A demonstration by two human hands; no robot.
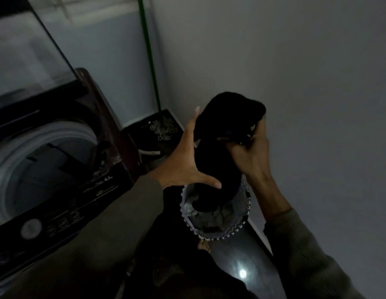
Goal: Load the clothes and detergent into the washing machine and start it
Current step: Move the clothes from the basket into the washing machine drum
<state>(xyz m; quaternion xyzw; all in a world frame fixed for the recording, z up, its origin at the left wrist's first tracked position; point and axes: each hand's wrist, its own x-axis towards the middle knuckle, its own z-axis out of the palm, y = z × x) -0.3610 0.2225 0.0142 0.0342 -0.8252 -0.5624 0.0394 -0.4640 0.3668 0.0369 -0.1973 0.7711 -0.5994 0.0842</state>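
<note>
Your ribbed, olive-grey sleeves [312, 255] frame the scene. Your right hand [250, 154] is clenched on a soft black garment [222, 147], bunched and shapeless, raised above the round laundry basket [187, 214] with its scalloped pale rim; the cloth's lower end trails into the basket. Your left hand [187, 162] is spread flat against the fabric's side, fingers released. To the left, the top-loading washing machine [58, 190] stands lid up, its smooth white drum ring exposed. A thin green pole [150, 57] leans in the corner.
</note>
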